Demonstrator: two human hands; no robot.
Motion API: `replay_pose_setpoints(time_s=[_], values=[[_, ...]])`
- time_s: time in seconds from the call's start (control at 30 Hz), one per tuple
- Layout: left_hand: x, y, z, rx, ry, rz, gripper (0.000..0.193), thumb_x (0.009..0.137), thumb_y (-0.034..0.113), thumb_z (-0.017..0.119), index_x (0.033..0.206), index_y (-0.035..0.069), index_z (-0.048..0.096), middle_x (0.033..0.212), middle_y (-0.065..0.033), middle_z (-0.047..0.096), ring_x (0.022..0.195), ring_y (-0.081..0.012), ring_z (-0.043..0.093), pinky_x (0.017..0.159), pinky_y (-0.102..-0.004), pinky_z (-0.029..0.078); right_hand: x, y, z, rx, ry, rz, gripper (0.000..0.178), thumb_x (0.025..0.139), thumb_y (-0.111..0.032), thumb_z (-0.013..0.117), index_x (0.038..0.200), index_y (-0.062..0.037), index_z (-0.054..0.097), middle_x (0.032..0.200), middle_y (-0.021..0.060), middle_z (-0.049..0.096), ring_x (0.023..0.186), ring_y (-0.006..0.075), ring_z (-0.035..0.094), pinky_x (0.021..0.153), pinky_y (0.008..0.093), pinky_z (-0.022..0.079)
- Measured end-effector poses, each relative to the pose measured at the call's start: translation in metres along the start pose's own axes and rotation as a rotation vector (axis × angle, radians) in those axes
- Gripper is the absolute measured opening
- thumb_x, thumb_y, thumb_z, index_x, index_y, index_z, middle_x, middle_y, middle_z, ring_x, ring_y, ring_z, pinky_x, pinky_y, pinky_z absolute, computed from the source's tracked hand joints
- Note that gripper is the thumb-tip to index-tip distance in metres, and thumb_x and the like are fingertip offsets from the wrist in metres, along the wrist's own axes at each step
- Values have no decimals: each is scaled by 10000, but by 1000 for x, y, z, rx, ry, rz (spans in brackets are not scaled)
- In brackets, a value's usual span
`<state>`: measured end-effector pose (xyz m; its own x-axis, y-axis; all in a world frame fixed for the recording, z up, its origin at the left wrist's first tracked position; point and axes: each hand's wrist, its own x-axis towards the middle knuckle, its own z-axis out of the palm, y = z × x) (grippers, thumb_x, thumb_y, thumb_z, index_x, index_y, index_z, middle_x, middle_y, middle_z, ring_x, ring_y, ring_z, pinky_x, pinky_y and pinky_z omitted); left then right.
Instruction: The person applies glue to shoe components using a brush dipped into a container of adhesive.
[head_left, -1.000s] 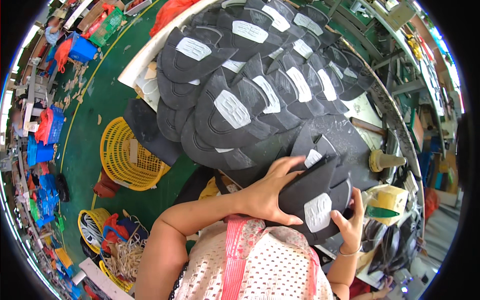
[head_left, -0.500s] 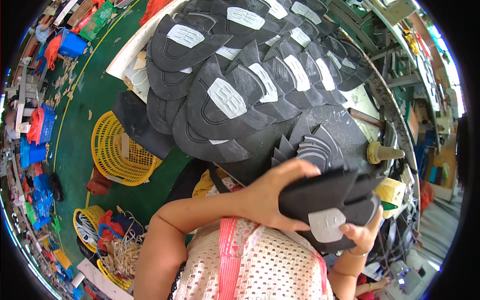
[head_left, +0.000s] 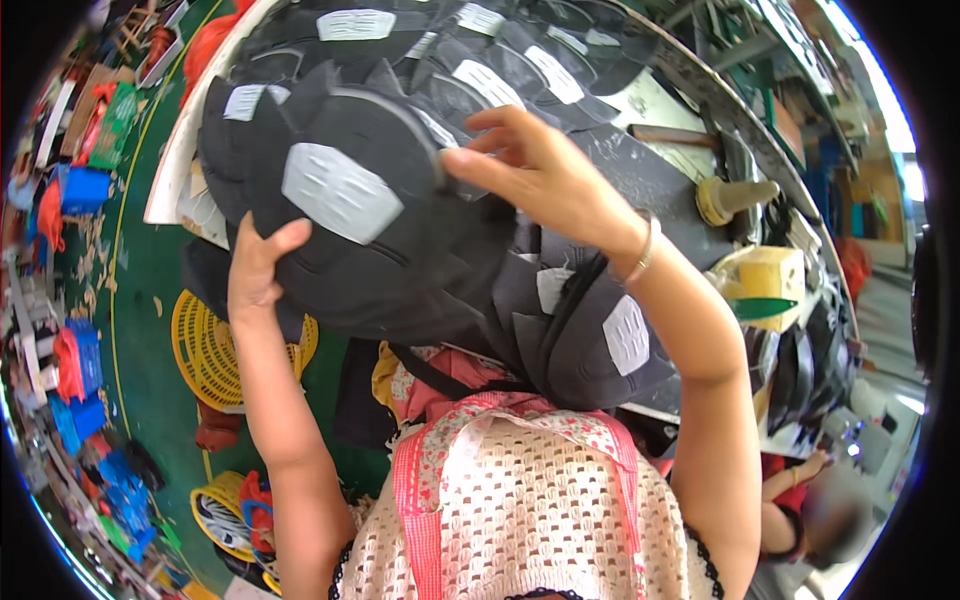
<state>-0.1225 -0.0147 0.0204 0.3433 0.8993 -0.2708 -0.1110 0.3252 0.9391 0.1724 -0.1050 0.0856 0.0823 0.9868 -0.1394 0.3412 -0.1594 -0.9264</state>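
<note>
Holding up a large black sole piece with a pale grey patch, raised in front of the chest and above the white table spread with more black soles. Long axis running roughly from 10 o'clock down to 4 o'clock. Left hand at 8 o'clock of the piece, thumb up over its lower-left edge, fingers hidden behind, so clasping that edge. Right hand at 2 o'clock, fingertips pinching the upper-right rim, wrist with a thin bangle. Both hands touching the piece, one at each end of that axis; neither plainly nearer. Just below at 5 o'clock, a second stack of black pieces with pale patches, resting against the body, not gripped by either hand as far as visible. Farther out at 3 o'clock, a yellow-and-green container; at 8 o'clock on the green floor, a yellow basket.
</note>
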Motion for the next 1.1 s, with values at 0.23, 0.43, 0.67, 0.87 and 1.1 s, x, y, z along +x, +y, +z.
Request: replay_pose_setpoints(time_s=[0.23,0.43,0.67,0.87,1.1], values=[[3,-13,-1,584,236,341,639,788,120,790,1312,-22,453,1283,-145,531,1136,-215,541,989,-321,415,-128,47,-73,-636,124,31,595,752,-359,791,1129,30,545,1061,189,603,996,328,594,850,386,478],[-92,-37,114,821,-236,223,488,819,195,750,1180,-40,521,1019,-128,594,810,-199,610,771,-340,500,-176,76,-68,-556,272,146,675,637,-292,862,1157,-12,536,1105,168,519,1073,343,514,925,390,428],[-89,-112,155,833,-358,480,732,908,439,593,1283,-140,350,1151,-345,474,1041,-485,500,929,-497,414,-166,55,-81,-380,199,54,442,645,-161,836,940,-11,542,883,143,571,850,346,579,739,390,463],[-44,-84,177,886,-500,273,794,900,470,597,1325,-140,316,1311,-328,367,1186,-482,387,1026,-515,313,-118,58,-87,-402,115,-161,431,631,-124,825,940,-16,544,927,148,580,847,362,583,739,390,472],[-76,-75,171,975,-212,694,868,841,501,668,1398,-70,328,1391,-297,258,1198,-417,370,1031,-485,312,-167,43,-72,-414,302,-77,571,591,-1,823,1096,-24,557,1225,133,481,846,220,567,742,330,494]])
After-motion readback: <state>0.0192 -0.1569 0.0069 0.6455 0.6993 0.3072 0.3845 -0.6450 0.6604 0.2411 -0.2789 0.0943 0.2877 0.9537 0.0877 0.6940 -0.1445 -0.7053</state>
